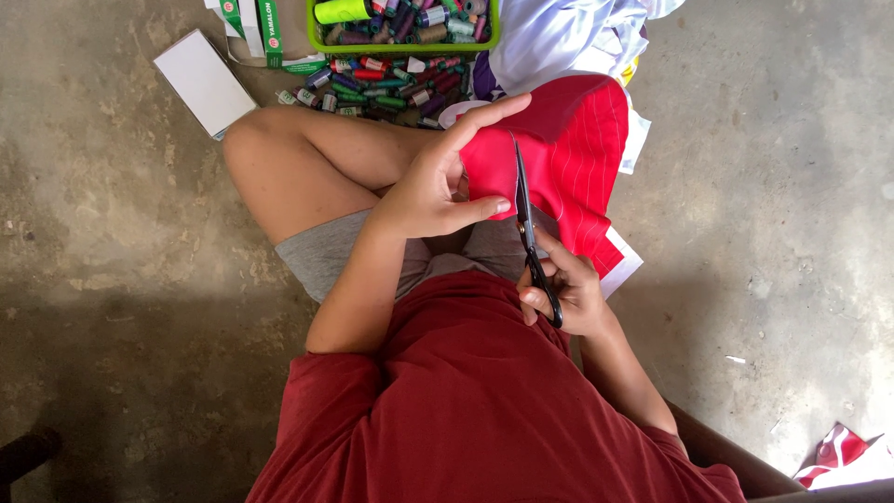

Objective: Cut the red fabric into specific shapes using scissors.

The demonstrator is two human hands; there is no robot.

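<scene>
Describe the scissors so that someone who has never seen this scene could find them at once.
Start at the seated person's lap and find the red pinstriped fabric held by the left hand. The scissors run along its edge, gripped by the right hand. Their black handles and thin dark blades make them the only tool here.

A bare concrete floor, grey and mottled with pale scuffs and small flecks, fills the whole view. Daylight falls softly across its right and upper parts, while the lower left lies in deep shadow. No wall, window or furniture shows from this downward angle.
</scene>
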